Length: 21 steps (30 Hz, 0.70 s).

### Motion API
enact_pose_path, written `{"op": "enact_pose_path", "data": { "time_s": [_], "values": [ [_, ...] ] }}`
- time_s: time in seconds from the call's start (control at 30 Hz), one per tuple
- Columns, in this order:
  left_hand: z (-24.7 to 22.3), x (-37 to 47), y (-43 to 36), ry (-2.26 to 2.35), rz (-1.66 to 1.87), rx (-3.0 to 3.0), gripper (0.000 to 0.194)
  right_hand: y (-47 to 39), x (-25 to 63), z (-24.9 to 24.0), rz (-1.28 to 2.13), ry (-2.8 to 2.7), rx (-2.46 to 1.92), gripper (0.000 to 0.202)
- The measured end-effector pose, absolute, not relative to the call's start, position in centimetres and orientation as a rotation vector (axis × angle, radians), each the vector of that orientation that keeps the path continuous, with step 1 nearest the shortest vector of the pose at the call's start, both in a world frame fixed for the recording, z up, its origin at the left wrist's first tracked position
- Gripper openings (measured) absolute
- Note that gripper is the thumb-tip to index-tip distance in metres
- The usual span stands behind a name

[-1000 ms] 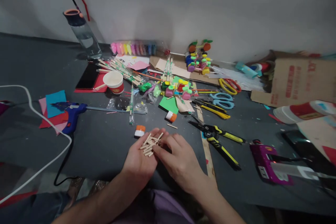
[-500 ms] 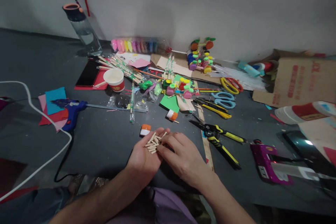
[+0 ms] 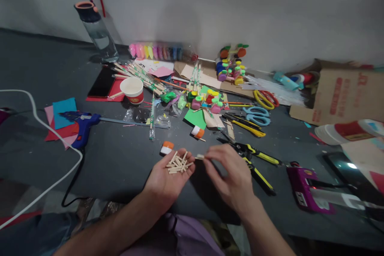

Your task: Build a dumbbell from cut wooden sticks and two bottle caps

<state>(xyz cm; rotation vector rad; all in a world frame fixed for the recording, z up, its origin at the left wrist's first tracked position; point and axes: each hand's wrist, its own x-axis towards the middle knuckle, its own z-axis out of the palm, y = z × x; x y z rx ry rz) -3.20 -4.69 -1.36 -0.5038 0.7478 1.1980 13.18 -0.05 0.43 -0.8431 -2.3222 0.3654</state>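
Observation:
Several short wooden sticks (image 3: 178,164) lie in a loose heap on the upturned palm of my left hand (image 3: 168,180), its fingers curled up around them. To the right, my right hand (image 3: 229,174) pinches a short pale stick piece (image 3: 200,157) between thumb and fingertips, a little apart from the left fingers. An orange-and-white block (image 3: 167,148) rests on the dark table just behind my left hand. Farther back lies a second orange-and-white piece (image 3: 197,131) with a stick in it.
A blue glue gun (image 3: 85,128) lies left, with a white cable. Yellow-black pliers (image 3: 252,156), blue scissors (image 3: 256,115) and a purple device (image 3: 306,190) are at right. A paper cup (image 3: 132,90), a bottle (image 3: 100,34) and clay figures (image 3: 232,70) stand behind.
My right hand has moved right, away from my left palm, with a stick piece between its fingertips. The heap in my left palm is now more fully visible.

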Motion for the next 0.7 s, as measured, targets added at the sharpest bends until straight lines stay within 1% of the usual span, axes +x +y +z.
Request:
{"op": "enact_pose_path", "data": {
  "time_s": [0.07,0.13,0.2,0.3,0.43,0.5,0.7],
  "values": [
    [-1.0,-3.4,-4.7,0.787,1.206,-0.537,0.034,1.0,14.0,-0.4,0.322,-2.357,-0.988,0.008],
    [-0.6,-3.6,-4.8,0.819,1.207,-0.560,0.037,1.7,14.4,-1.4,0.318,-2.447,-1.039,0.014],
    [-0.5,-3.7,-4.8,0.842,1.207,-0.574,0.038,2.1,14.7,-2.4,0.333,-2.530,-1.045,0.015],
    [-0.5,-3.7,-4.8,0.862,1.205,-0.577,0.037,2.6,14.9,-3.2,0.302,-2.552,-1.120,0.011],
    [-0.7,-3.7,-4.9,0.882,1.201,-0.570,0.034,3.9,14.9,-4.0,0.209,-2.544,-1.273,0.019],
    [-0.8,-3.8,-5.0,0.882,1.199,-0.561,0.031,4.5,14.7,-4.2,0.194,-2.572,-1.300,0.017],
    [-1.1,-3.9,-5.3,0.861,1.202,-0.524,0.029,3.9,15.0,-3.4,0.220,-2.631,-1.294,0.014]
  ]
}}
